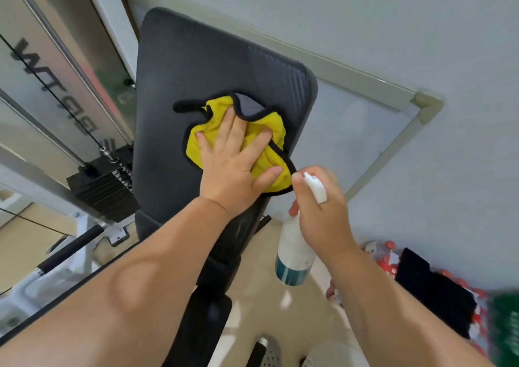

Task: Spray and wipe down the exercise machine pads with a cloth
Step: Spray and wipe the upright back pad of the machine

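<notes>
A dark grey back pad [202, 69] of an exercise machine rises in front of me. A yellow cloth [269, 130] with a black hem and a grey underside lies bunched on the pad's lower right part. My left hand [236, 164] presses flat on the cloth with fingers spread. My right hand [323, 215] grips a white spray bottle [293, 251] with a teal band near its base, just right of the pad's edge, nozzle pointing toward the cloth. Below the back pad sits the dark seat pad [222, 254].
A weight stack [104, 187] with its cable and metal guide rails stands on the left. A black-gripped white handle [70, 248] lies lower left. A whiteboard frame [421, 108] leans on the wall at right. Packs of red-capped bottles [390, 254] and a black item [432, 285] lie lower right.
</notes>
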